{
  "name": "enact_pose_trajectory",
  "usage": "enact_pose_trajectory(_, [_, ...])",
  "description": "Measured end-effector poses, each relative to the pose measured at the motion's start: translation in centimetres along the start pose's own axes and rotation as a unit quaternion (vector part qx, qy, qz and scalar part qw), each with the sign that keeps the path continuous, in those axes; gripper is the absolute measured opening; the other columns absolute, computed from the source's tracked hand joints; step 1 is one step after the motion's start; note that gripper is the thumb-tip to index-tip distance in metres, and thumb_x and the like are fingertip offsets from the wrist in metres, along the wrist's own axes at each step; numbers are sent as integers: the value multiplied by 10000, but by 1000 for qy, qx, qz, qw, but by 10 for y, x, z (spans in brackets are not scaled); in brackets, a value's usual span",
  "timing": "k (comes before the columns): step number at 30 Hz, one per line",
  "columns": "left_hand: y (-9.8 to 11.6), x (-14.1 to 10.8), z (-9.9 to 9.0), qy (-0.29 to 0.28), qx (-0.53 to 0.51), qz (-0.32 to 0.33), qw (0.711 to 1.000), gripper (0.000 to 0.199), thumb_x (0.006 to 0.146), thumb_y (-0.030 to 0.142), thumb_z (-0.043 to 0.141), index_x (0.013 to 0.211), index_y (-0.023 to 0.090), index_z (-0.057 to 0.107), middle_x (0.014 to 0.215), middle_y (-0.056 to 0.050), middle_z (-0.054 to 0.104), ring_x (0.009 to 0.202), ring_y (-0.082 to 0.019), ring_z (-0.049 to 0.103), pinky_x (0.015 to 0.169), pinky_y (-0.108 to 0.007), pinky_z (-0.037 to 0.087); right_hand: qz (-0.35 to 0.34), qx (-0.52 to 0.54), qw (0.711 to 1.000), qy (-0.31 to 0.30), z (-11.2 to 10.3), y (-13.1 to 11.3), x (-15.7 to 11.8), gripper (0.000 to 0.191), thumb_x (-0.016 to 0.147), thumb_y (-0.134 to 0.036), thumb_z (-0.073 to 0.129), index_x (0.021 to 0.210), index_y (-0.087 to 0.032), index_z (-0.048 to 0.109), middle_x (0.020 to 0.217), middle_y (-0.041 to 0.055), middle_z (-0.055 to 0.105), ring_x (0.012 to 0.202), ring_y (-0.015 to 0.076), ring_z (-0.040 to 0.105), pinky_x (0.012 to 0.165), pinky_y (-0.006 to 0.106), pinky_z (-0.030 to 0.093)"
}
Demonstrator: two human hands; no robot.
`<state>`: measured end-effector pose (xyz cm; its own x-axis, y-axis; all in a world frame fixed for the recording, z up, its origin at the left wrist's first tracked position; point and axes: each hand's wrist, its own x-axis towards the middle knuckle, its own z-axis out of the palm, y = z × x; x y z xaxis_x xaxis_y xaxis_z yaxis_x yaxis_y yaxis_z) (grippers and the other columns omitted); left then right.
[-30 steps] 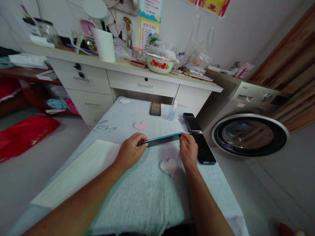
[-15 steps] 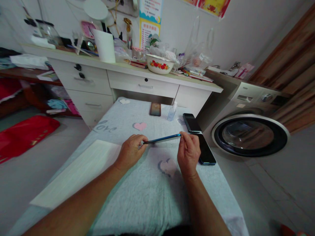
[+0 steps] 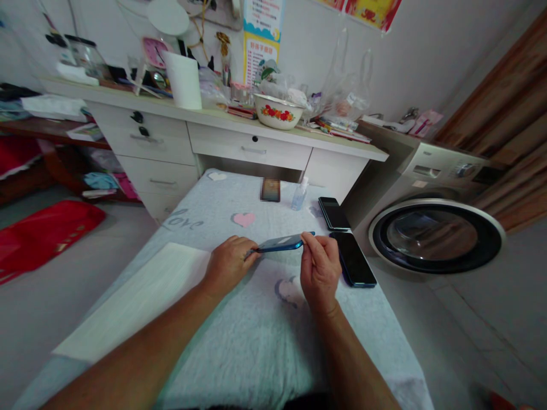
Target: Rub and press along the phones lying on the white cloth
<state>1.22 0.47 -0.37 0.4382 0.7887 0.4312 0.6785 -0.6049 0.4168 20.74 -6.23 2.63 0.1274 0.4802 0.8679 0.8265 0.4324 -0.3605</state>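
A blue-edged smartphone point(image 3: 280, 244) is held nearly flat above the cloth-covered table point(image 3: 239, 341), its upper face catching the light. My left hand point(image 3: 231, 263) pinches its left end between thumb and fingers. At the opposite end, my right hand point(image 3: 320, 266) grips the near corner with thumb and forefinger, the other fingers curled in. Just right of that hand lies a dark phone point(image 3: 354, 259), screen up. Beyond it is another dark phone point(image 3: 334, 213). A clear spray bottle point(image 3: 299, 195) stands farther back, beside a small blurred-out brown item point(image 3: 270, 189).
A pale folded cloth or sheet point(image 3: 141, 299) lies at the table's left. Behind stands a white desk point(image 3: 252, 145) bearing a flowered enamel bowl point(image 3: 280, 112), a paper roll point(image 3: 183, 81) and plastic bags. A front-loading washing machine point(image 3: 436, 193) stands at the right.
The smartphone has tilted, from almost edge-on to showing more of its upper face. My right hand has moved slightly left with its end; my left hand keeps its pinch.
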Motion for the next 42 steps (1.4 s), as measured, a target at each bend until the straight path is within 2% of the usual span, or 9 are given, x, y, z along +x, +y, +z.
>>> enact_pose_trajectory(3, [4, -1, -1, 11, -8, 21, 1000, 81, 835, 237, 619, 875, 189, 670, 844, -34, 700, 812, -204, 602, 709, -311, 454, -7, 3, 1000, -12, 2, -2, -1, 340, 880, -87, 508, 1162, -232, 632, 935, 45, 543, 827, 125, 582, 744, 259, 513])
enact_pose_trajectory(7, [12, -1, -4, 38, -33, 82, 995, 135, 866, 248, 592, 975, 199, 656, 885, -36, 699, 820, -192, 595, 733, -318, 459, -18, 6, 999, -28, 5, -5, -4, 363, 881, -82, 496, 1186, -231, 624, 952, 57, 556, 838, 130, 592, 740, 257, 522])
enact_pose_trajectory(14, [24, -2, -13, 93, -35, 144, 985, 159, 906, 281, 551, 1000, 184, 636, 905, -43, 688, 816, -183, 589, 746, -329, 459, -18, 27, 998, -50, 9, -8, -9, 387, 887, -77, 488, 1221, -233, 604, 974, 68, 569, 868, 137, 602, 772, 276, 531])
enact_pose_trajectory(21, [25, -5, -16, 104, -13, 155, 982, 143, 906, 249, 539, 996, 181, 626, 886, -38, 683, 794, -181, 574, 742, -332, 452, -36, 28, 997, -55, 11, -12, -9, 391, 890, -62, 462, 1219, -221, 601, 957, 68, 574, 862, 132, 605, 763, 257, 534])
enact_pose_trajectory(26, [27, -5, -17, 114, -1, 148, 982, 141, 903, 246, 531, 964, 175, 636, 807, -39, 658, 741, -179, 551, 693, -329, 445, -28, 32, 998, -55, 13, -12, -9, 378, 896, -80, 467, 1217, -229, 603, 954, 66, 581, 867, 134, 603, 769, 268, 535])
enact_pose_trajectory(36, [27, -5, -17, 111, -30, 127, 985, 152, 889, 259, 541, 981, 190, 641, 809, -37, 637, 754, -176, 571, 689, -322, 456, 11, -2, 999, -34, 8, -7, -2, 314, 911, -124, 479, 1163, -226, 636, 913, 49, 571, 816, 123, 586, 738, 253, 513])
enact_pose_trajectory(42, [26, -6, -17, 114, -25, 126, 985, 152, 892, 267, 538, 979, 197, 641, 796, -33, 626, 738, -170, 563, 674, -314, 456, 9, 10, 999, -46, 10, -10, -6, 355, 905, -116, 489, 1223, -229, 599, 928, 56, 576, 836, 131, 590, 753, 266, 520])
